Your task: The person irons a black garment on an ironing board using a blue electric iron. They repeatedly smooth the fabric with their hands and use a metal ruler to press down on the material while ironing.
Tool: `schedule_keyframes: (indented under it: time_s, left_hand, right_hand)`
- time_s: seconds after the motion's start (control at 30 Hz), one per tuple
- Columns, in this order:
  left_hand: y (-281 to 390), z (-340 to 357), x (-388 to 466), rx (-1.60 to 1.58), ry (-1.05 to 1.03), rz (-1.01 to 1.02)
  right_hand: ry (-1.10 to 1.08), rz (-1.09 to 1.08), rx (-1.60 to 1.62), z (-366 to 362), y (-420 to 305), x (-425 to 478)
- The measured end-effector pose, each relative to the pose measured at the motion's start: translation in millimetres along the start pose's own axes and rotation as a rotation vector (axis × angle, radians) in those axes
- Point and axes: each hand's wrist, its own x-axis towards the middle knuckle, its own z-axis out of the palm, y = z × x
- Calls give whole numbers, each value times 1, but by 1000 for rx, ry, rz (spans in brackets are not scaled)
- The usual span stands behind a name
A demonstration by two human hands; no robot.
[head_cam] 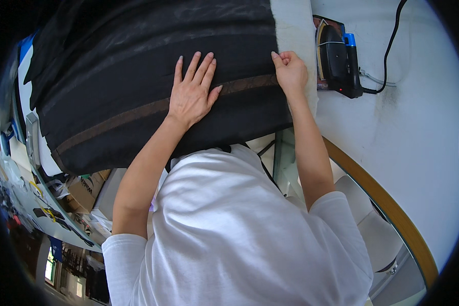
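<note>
Black fabric (145, 69) is spread across the work surface before me, its near edge hanging toward my body. A brown patterned strip (118, 119) runs along the fabric, parallel to that near edge. My left hand (191, 90) lies flat on the fabric with its fingers apart, partly covering the strip. At the fabric's right edge, my right hand (292, 70) pinches the border between thumb and bent fingers, just above the strip's end.
An electric iron (334, 57) with a blue part rests on a stand to the right, its black cord (388, 53) rising behind. Pale cloth (294, 30) lies beside the fabric. A wooden edge (382, 202) curves at right. Below left is a cardboard box (84, 191).
</note>
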Motion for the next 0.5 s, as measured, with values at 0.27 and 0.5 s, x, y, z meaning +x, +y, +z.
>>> schedule_keyframes:
  time_s: [0.27, 0.5]
  left_hand:
    - [10, 8, 23, -50, 39, 113]
    - [-8, -3, 12, -138, 130, -25]
  right_hand:
    - [231, -360, -25, 0, -6, -11]
    - [199, -664, -283, 52, -18, -16]
